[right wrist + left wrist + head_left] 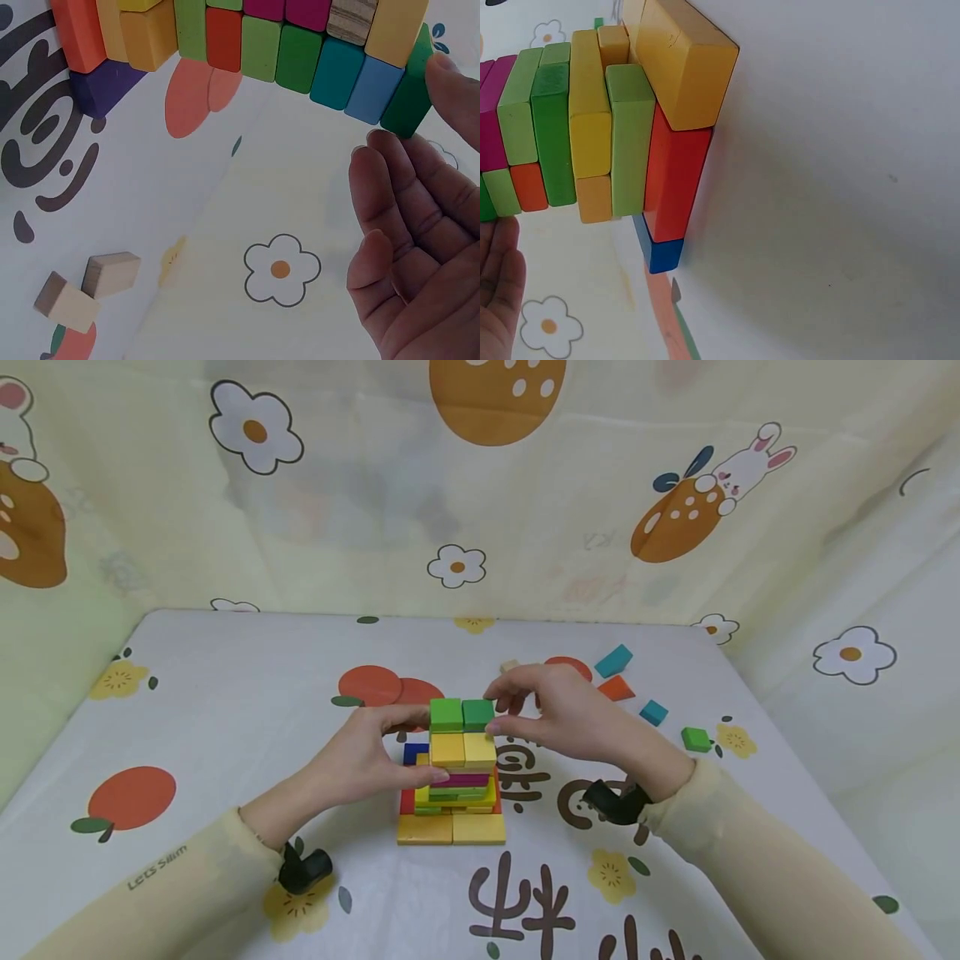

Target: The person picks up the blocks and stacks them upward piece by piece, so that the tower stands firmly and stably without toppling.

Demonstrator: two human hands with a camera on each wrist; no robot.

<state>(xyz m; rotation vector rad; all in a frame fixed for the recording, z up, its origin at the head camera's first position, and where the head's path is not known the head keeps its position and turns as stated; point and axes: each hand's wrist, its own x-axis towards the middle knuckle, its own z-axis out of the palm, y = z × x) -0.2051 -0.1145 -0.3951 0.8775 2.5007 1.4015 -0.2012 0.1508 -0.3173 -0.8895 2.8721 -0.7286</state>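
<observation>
A tower of coloured blocks (447, 750) stands on the table, its base of two yellow-orange blocks (425, 829). On top, a light green block (446, 716) sits beside a dark green block (478, 717). My left hand (360, 752) holds the tower from its left, thumb in front and fingers behind. In the left wrist view, fingertips (506, 229) meet the tower's back. My right hand (558, 714) pinches the dark green block at the top right. Its thumb (454, 94) presses one face in the right wrist view, with fingertips at the far edge.
To the right lie a teal block (615, 661), an orange block (617, 687), a blue block (654, 712) and a green block (696, 739). Two plain wooden blocks (111, 274) lie behind the right hand. A patterned curtain (360, 510) hangs behind the table.
</observation>
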